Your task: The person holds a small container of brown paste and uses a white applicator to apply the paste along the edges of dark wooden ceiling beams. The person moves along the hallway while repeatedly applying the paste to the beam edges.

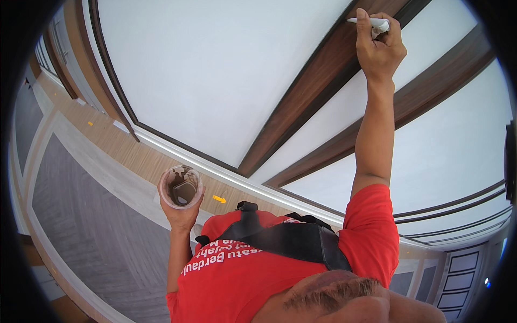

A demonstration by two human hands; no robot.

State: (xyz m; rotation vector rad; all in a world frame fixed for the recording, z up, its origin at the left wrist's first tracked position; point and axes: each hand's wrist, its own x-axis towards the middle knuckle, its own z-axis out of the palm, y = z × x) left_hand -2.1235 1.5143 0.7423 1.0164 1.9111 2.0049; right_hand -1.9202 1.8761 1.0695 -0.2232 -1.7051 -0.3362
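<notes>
My left hand (pixel 180 216) holds a clear plastic cup (pixel 162 186) from below, at the left of my body. Dark brown liquid lies in the cup, and brown smears coat its inner wall. Stretched far forward, my right hand (pixel 379 48) grips a slim white-handled tool (pixel 365 20) between thumb and fingers. Its pale pointed end faces left; whether it is a brush I cannot tell. That hand is over a brown wood-grain strip (pixel 301 103) with dark edges on the white wall. Contact between tool and strip is unclear.
A second brown strip (pixel 420 97) runs beside the first across the white wall (pixel 210 68). A lit white skirting (pixel 190 161) borders the wood-look floor (pixel 117 141), which bears yellow arrow markers (pixel 219 199). Grey flooring (pixel 97 210) lies to the left. Doors stand at far left.
</notes>
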